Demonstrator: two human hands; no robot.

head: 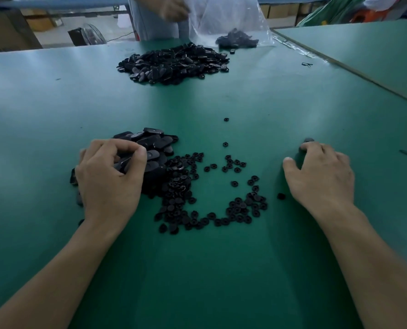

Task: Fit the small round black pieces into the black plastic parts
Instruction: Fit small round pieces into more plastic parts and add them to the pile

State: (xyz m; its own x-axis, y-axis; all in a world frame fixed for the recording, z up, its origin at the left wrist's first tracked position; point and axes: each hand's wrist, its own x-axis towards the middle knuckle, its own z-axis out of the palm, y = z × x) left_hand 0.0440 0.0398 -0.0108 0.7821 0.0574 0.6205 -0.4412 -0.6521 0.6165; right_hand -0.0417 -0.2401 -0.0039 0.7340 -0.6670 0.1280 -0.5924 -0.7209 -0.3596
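Note:
A heap of flat oval black plastic parts (150,143) lies at the near left of the green table (197,269). My left hand (110,176) sits on this heap, and its curled fingers and thumb grip one of the black parts. To the right of the heap spread several small round black pieces (235,207). My right hand (321,174) lies on the table to the right of them with its fingers spread, and its fingertips touch a dark piece (308,140).
A larger pile of black parts (171,64) lies at the far middle of the table. Behind it a person (159,17) handles a clear plastic bag (226,17) holding more parts. A second green table (376,58) adjoins at the right. Stray round pieces (226,119) lie between the piles.

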